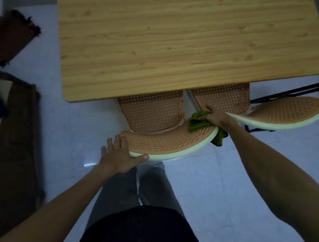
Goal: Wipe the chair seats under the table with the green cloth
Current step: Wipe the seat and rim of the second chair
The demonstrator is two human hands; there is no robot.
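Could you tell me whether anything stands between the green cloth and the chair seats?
Yes: the table top covers much of both chair seats, and the left chair's backrest lies under the green cloth in the right hand.

Tiled floor (228, 181) carries table (166, 39) beyond your fingers (110, 143), left chair (151, 113) and right chair (225, 99) at them, brown mat (8, 38) far left.

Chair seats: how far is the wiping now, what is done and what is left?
Done: no seat shows as wiped; I cannot tell. In hand: the right hand grips the cloth at the near corner of the right seat, while the left hand holds the left chair back. Left: both seats, the left seat too, lie mostly under the table.
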